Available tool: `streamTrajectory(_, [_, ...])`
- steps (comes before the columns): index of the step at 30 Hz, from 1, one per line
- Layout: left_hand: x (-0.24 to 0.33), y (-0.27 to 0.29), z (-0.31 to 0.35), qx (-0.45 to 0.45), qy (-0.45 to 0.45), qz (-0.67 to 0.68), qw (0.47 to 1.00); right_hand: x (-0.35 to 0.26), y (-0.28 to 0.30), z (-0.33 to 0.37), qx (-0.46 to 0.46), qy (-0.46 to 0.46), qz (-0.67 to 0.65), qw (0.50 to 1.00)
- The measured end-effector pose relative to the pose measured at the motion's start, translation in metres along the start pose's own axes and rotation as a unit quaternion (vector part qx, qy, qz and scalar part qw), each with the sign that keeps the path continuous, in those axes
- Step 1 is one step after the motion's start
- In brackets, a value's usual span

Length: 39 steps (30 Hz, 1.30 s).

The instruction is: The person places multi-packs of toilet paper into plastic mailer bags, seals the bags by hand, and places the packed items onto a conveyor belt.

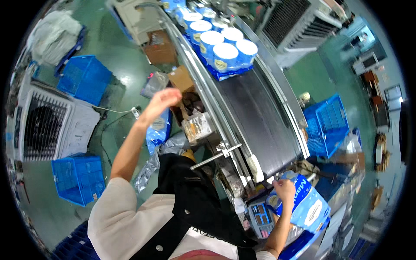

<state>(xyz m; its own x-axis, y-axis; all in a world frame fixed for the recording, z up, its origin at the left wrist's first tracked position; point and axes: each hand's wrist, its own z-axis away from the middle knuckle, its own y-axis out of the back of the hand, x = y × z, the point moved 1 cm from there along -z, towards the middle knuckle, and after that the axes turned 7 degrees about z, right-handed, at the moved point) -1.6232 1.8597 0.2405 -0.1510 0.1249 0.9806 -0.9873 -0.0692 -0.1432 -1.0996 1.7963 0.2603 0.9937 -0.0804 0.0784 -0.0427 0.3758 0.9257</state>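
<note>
My right hand [285, 190] is closed on the upper corner of a blue-and-light-blue plastic package [308, 207], just past the near end of the conveyor. Its contents are hidden. Raised to the left of the conveyor, my left hand [168, 99] is empty, with its fingers loosely stretched and a little blurred. On the black conveyor belt [260, 112], toward the far end, stand several white-topped cylinders [225, 52] grouped in blue wrapping. A grey-blue device with small displays [261, 219] sits beside my right forearm.
Metal rails [203, 86] edge the conveyor, and a rod with a clamp [216, 157] sticks out toward me. Cardboard boxes [159, 47] and a blue plastic bag [159, 128] lie left of it. Blue crates [80, 180] and an air cooler [47, 123] stand farther left; another blue crate [327, 125] stands right.
</note>
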Motion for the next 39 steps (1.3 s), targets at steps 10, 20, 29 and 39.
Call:
streamTrajectory(10, [0.026, -0.052, -0.256, -0.186, -0.357, -0.374, 0.836, -0.247, 0.123, -0.182, 0.361, 0.232, -0.101, 0.898])
streamTrajectory(20, [0.028, -0.196, -0.287, -0.512, -0.356, -0.611, 0.488, -0.195, 0.102, -0.220, 0.178, 0.133, -0.068, 0.973])
streamTrajectory(29, [0.145, -0.251, -0.149, -0.328, -0.481, -0.413, 0.700, 0.052, 0.168, -0.040, 0.496, 0.105, -0.634, 0.583])
streamTrajectory(39, [0.156, -0.613, -0.235, -0.125, -0.590, -0.289, 0.743, 0.136, 0.180, -0.031, 0.642, 0.048, -0.571, 0.509])
